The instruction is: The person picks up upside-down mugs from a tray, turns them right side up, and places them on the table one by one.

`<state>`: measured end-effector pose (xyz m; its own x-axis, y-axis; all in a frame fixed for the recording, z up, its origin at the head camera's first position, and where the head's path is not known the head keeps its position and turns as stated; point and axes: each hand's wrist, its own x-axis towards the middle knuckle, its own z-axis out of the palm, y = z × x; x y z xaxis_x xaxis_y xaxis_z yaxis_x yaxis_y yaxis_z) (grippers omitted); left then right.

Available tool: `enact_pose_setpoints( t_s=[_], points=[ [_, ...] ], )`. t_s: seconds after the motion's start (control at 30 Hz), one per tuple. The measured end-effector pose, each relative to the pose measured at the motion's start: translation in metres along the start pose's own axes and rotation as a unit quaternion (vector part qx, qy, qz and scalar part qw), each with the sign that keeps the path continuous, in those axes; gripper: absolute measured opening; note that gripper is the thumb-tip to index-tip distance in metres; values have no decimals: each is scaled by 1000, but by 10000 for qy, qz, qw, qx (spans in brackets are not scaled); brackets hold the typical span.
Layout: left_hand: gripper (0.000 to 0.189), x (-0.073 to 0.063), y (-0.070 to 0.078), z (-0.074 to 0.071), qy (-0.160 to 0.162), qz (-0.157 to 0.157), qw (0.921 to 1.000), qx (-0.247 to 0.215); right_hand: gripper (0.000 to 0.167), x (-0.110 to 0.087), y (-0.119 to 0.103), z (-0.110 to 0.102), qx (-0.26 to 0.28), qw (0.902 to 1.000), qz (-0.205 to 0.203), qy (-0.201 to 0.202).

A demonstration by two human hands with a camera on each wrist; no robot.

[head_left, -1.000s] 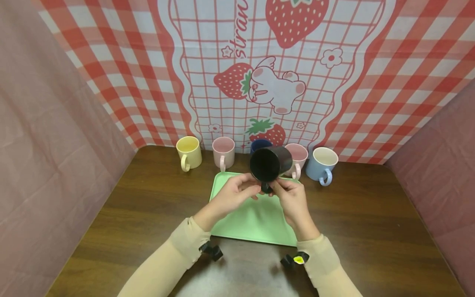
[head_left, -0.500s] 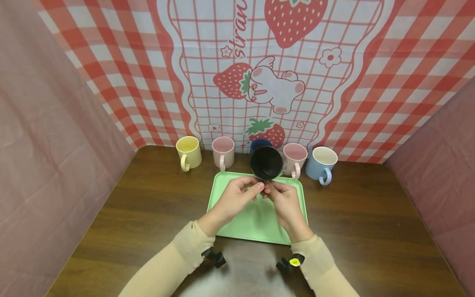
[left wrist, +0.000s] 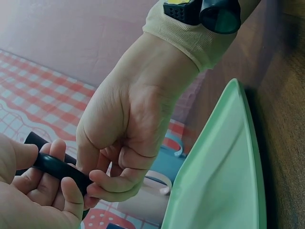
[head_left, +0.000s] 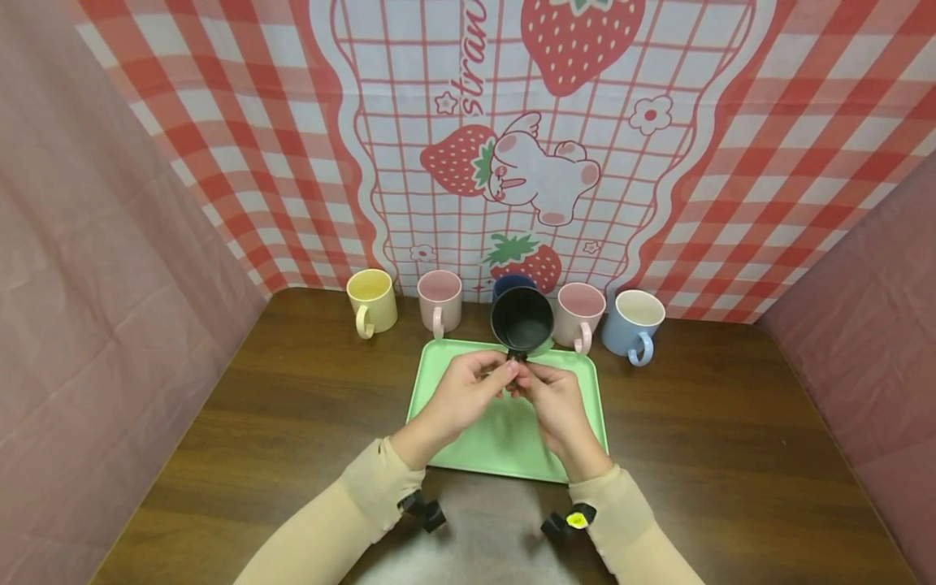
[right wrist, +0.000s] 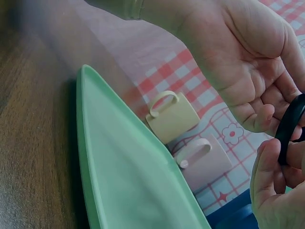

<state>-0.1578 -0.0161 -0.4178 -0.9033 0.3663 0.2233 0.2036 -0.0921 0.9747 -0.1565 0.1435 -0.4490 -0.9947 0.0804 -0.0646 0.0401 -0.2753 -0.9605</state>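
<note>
A black mug [head_left: 522, 319] is held up over the far edge of a light green tray [head_left: 504, 439], its dark inside facing the head camera. My left hand [head_left: 462, 396] and right hand [head_left: 559, 402] meet at its handle, both pinching it between thumb and fingers. In the left wrist view the black handle [left wrist: 59, 169] runs between the two hands, with the right hand [left wrist: 128, 124] at its far end. The right wrist view shows the left hand [right wrist: 248, 62] at the handle [right wrist: 289, 124]; most of the mug is out of that frame.
Along the back of the wooden table [head_left: 278, 406] stand a yellow mug [head_left: 373, 305], a pink mug [head_left: 440, 302], a dark blue mug [head_left: 513, 283] partly hidden by the black one, another pink mug [head_left: 580, 313] and a light blue mug [head_left: 633, 325]. A patterned cloth [head_left: 409, 162] hangs behind.
The black mug has turned from facing left, its side showing, to facing the head camera. My right hand has shifted left, closer to my left hand. The other mugs have stayed put.
</note>
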Motion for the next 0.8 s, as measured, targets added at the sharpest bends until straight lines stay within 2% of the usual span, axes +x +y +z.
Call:
enact_pose_setpoints(
  t_s=[0.17,0.33,0.6,0.8],
  points=[
    [19,0,0,0,70,80,9999,6,19,1,0,-1,-157,9998,-14,-96],
    [18,-1,-1,0,119,116,9999,45,21,1,0,-3,-281,9993,-60,-259],
    [18,-2,4,-2,221,167,9994,192,27,1,-2,-7,-460,9963,-165,-701],
    [18,-1,4,-4,212,110,9994,257,19,3,-6,-13,-688,9918,-150,-1065]
  ],
)
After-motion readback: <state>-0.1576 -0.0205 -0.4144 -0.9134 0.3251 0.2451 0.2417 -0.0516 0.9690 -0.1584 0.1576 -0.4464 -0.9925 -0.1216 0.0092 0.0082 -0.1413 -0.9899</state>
